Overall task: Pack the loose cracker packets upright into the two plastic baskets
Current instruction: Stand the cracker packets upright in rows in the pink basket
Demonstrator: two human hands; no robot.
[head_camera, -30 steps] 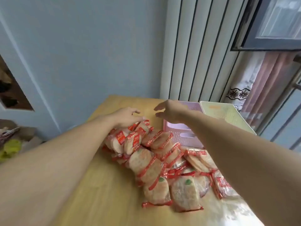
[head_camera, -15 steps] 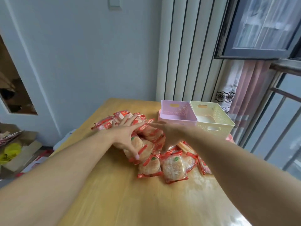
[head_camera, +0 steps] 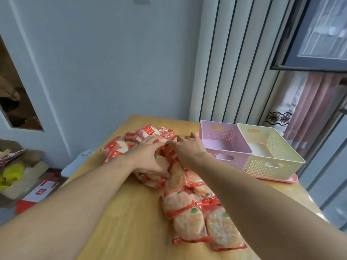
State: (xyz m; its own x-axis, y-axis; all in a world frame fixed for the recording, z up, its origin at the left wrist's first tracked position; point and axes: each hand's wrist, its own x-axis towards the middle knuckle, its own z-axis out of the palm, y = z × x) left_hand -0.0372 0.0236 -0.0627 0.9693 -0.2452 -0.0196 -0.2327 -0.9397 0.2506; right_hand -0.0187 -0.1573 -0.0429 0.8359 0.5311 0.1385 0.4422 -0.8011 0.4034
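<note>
A heap of clear cracker packets with red ends (head_camera: 189, 220) runs down the middle of the wooden table (head_camera: 120, 226). My left hand (head_camera: 148, 158) lies spread on the heap's middle, fingers curled over several packets. My right hand (head_camera: 187, 148) rests on the packets just beside it, fingers reaching into the heap's far part. Whether either hand has lifted a packet is hidden. A pink basket (head_camera: 224, 147) and a pale yellow basket (head_camera: 270, 156) stand side by side at the far right, both with nothing inside.
The baskets sit on a pink tray (head_camera: 277, 179) near the table's right edge. A ribbed white wall panel and a window stand behind them. Cardboard boxes (head_camera: 20, 177) and a red box lie on the floor to the left.
The view has pulled back and dropped, bringing both baskets fully into sight. Both hands came down from above the far end onto the middle of the heap.
</note>
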